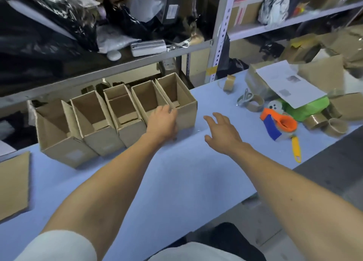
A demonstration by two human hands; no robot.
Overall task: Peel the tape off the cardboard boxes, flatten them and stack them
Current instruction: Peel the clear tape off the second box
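Five open boxes stood at eleven o'clock, my left hand gripping the rightmost, fingertips hidden, right hand spread loose.

Both bare forearms stretch forward from short pale sleeves. The left hand reaches farther ahead, back up, its fingers curled downward at the tips. The right hand hovers beside it, palm down, fingers spread and relaxed, holding nothing.
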